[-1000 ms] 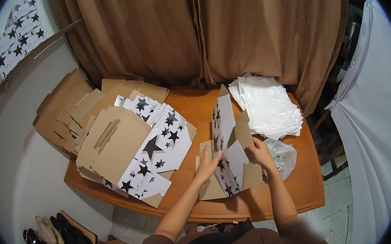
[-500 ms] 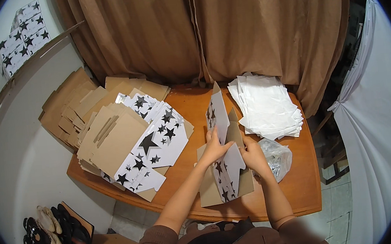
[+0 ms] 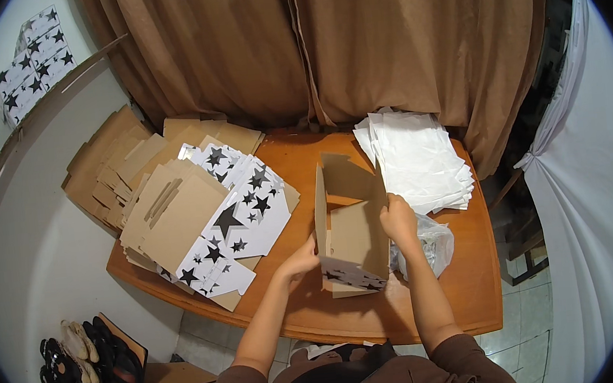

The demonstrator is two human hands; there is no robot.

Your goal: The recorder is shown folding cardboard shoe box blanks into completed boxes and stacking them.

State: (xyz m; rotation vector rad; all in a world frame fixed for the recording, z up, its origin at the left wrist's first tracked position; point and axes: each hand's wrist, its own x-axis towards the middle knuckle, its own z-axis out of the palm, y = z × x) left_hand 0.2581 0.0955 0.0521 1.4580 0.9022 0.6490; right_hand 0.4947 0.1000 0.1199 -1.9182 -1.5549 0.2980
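A partly folded cardboard box (image 3: 349, 235) stands in front of me on the table, its plain brown inside showing and its walls raised. Black stars on white run along its near side. My right hand (image 3: 399, 221) is closed on the right wall near its top edge. At the left wall, low down, my left hand (image 3: 299, 259) presses close with its fingers partly hidden. To the left lies a pile of flat cardboard blanks (image 3: 185, 229), some with the star print facing up.
A stack of white sheets (image 3: 422, 162) lies at the back right of the wooden table (image 3: 310, 305). A clear plastic bag (image 3: 437, 244) sits beside my right wrist. Brown curtains (image 3: 381, 44) hang behind the table. Shoes (image 3: 91, 367) sit at lower left.
The cardboard has turned and opened from a slanted, folded shape into upright walls. My left hand has moved from the middle panel down to the left wall; my right hand has shifted slightly upward.
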